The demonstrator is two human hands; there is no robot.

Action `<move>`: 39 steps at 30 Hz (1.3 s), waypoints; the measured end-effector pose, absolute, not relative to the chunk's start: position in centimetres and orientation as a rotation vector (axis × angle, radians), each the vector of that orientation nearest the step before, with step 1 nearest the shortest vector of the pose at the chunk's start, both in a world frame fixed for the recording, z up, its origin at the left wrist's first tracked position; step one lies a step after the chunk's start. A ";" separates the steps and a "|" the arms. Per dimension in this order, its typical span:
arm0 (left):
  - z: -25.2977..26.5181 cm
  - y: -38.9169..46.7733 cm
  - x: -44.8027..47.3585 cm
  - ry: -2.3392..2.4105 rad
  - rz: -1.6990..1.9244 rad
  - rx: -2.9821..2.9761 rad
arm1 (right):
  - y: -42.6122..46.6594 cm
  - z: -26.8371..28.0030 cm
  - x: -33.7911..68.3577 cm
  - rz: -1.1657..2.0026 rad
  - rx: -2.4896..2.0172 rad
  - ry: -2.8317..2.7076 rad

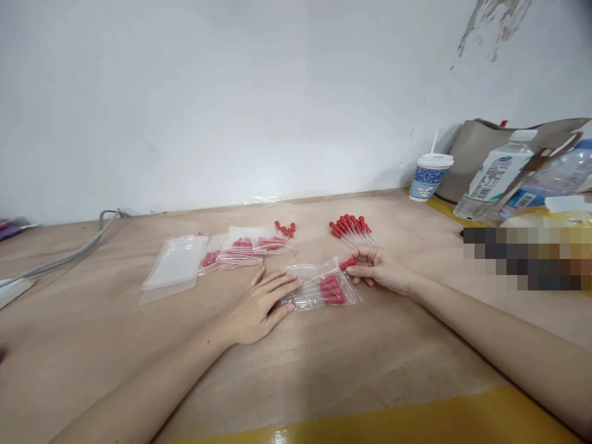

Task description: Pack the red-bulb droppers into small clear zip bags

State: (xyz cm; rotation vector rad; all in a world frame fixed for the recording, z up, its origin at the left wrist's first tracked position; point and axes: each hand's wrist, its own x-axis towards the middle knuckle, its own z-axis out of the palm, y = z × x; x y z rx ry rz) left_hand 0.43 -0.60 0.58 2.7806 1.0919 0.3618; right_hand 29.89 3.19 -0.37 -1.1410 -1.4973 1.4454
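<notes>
A clear zip bag (305,300) lies flat in front of me with several red-bulbed droppers (331,285) inside, their bulbs toward its right end. My left hand (266,302) rests on the bag's left end, fingers spread. At the bag's open right end, my right hand (372,270) pinches the red bulb of another dropper (346,263); its stem points left into the bag. Behind my right hand lies a fanned pile of loose droppers (351,225). A smaller loose group (287,230) lies to its left.
Filled zip bags (240,250) overlap left of centre, beside a stack of flat zip bags (178,262). A grey cable (87,246) runs along the left. At the back right stand a paper cup (430,177), a plastic bottle (497,176) and a grey-brown bag (467,151).
</notes>
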 end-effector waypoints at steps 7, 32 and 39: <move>0.5 -0.5 0.4 1.102 0.349 2.783 | 3.3 -0.4 28.9 1.375 -1.173 -1.715; 0.6 -0.6 0.6 1.093 0.338 2.783 | 3.7 -1.3 27.2 1.005 -1.301 -1.535; 0.5 -0.5 0.5 1.095 0.329 2.790 | 4.1 -2.3 27.0 0.627 -1.197 -1.846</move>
